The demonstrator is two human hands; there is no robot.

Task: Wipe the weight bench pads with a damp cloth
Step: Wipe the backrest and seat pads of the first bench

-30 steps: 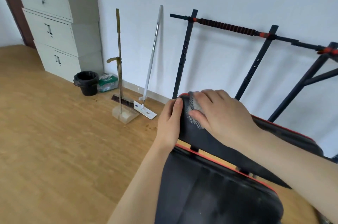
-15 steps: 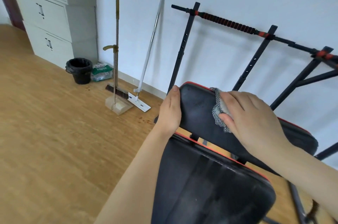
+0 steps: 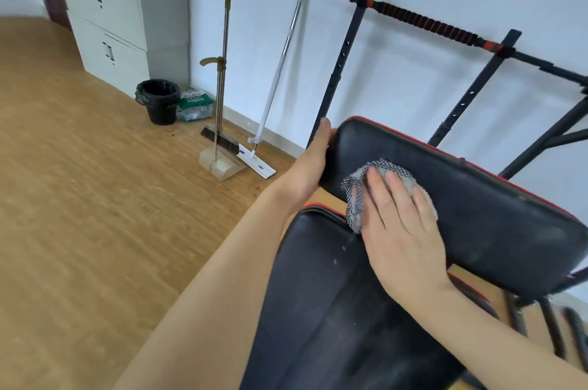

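Observation:
The black back pad point(image 3: 471, 198) with red piping is tilted up in the middle right. Below it lies the black seat pad point(image 3: 318, 310). My left hand point(image 3: 313, 160) grips the back pad's left edge. My right hand point(image 3: 401, 227) lies flat with spread fingers on the lower left face of the back pad, pressing a grey checked cloth point(image 3: 356, 195) against it. Most of the cloth is hidden under my palm.
A black bar rack point(image 3: 420, 20) with red grips stands against the white wall behind the bench. A broom with dustpan point(image 3: 219, 135), a flat mop point(image 3: 270, 103), a black bin point(image 3: 157, 101) and grey cabinets point(image 3: 108, 14) line the wall at left. Wood floor spreads left.
My right hand has slid the cloth from the pad's top left corner across its face and down to its lower left part. My left hand stays on the pad's edge.

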